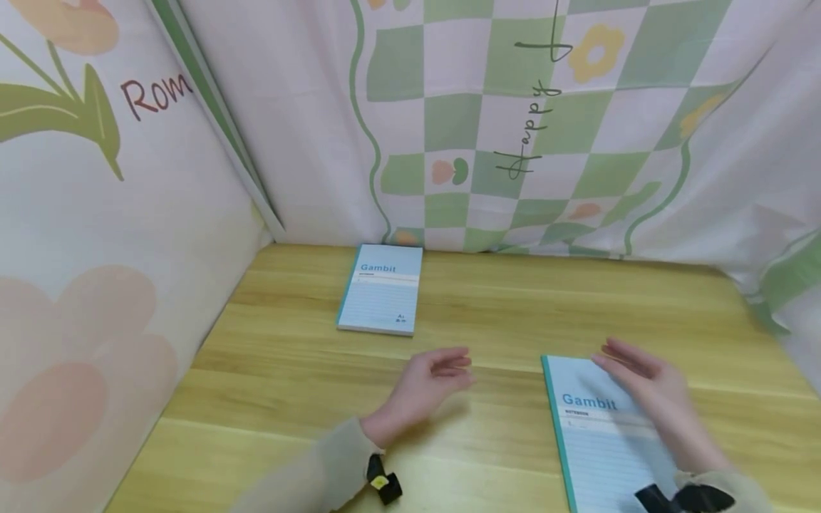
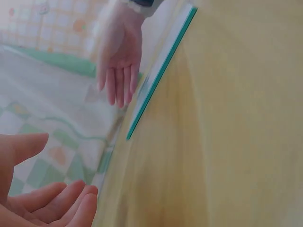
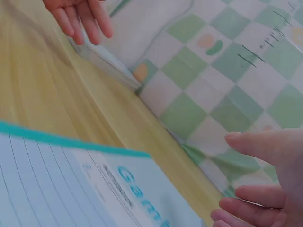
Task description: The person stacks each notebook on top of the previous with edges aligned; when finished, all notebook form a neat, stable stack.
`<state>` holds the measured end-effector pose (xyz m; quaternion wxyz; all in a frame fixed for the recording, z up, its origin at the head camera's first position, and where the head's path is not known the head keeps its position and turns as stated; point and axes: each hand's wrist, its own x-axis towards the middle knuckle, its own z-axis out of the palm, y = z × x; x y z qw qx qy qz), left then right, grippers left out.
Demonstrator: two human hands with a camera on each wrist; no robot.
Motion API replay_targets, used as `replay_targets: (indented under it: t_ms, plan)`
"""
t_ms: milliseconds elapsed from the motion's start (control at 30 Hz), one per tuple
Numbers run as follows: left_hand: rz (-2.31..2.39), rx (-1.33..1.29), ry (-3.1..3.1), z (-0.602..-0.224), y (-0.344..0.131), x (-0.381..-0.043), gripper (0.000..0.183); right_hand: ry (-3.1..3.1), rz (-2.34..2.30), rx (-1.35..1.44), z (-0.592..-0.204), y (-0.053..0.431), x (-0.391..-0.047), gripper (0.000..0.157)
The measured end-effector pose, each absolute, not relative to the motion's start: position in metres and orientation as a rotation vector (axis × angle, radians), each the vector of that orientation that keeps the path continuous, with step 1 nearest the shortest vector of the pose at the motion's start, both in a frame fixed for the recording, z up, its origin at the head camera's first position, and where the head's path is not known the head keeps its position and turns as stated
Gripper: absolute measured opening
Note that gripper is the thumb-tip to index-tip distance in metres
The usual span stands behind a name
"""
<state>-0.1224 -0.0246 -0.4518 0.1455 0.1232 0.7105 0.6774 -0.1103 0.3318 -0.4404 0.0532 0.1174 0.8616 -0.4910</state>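
Two light-blue notebooks marked "Gambit" lie on the wooden table. The nearer notebook (image 1: 603,442), with a teal spine, is at the front right; my right hand (image 1: 654,392) hovers over its upper right part, fingers relaxed and holding nothing. In the right wrist view that hand (image 3: 265,179) shows thumb and fingers apart. My left hand (image 1: 426,385) is above the table between the two notebooks, empty, its fingers loosely bent. The left wrist view shows the left hand (image 2: 47,189) with thumb spread from the fingers. The farther notebook (image 1: 381,288) sits near the table's back edge, left of centre.
The wooden table (image 1: 276,399) meets a checked green-and-white curtain (image 1: 449,121) at the back. A white flower-printed sheet (image 1: 128,235) hangs along the left side. Black straps (image 1: 383,481) are worn on both wrists over pale sleeves.
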Motion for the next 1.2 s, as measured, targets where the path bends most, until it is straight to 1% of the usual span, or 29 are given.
replay_targets:
  t_ms: [100, 200, 367, 533, 600, 833, 1067, 1200]
  plan:
    - [1.925, 0.367, 1.974, -0.456, -0.008, -0.114, 0.049, 2.612, -1.415, 0.426, -0.442, 0.347, -0.101, 0.09]
    - [1.874, 0.364, 1.933, -0.459, 0.009, -0.106, 0.048, 2.593, -1.38, 0.433, -0.443, 0.36, -0.092, 0.092]
    - [1.812, 0.352, 1.836, -0.462, 0.032, -0.093, 0.046, 2.513, -1.425, 0.452, -0.444, 0.376, -0.081, 0.092]
    - [1.798, 0.299, 1.758, -0.463, 0.052, -0.087, 0.045, 2.545, -1.317, 0.458, -0.448, 0.389, -0.072, 0.092]
    - [1.789, 0.277, 1.733, -0.464, 0.059, -0.086, 0.045, 2.546, -1.255, 0.469, -0.448, 0.392, -0.07, 0.094]
    - [1.863, 0.197, 1.666, -0.463, 0.074, -0.079, 0.047, 2.407, -1.256, 0.597, -0.446, 0.395, -0.071, 0.109]
    - [1.95, 0.161, 1.653, -0.464, 0.083, -0.069, 0.049, 2.413, -1.195, 0.564, -0.44, 0.389, -0.066, 0.106]
    - [1.968, 0.152, 1.658, -0.463, 0.085, -0.065, 0.048, 2.444, -1.25, 0.562, -0.443, 0.388, -0.064, 0.103]
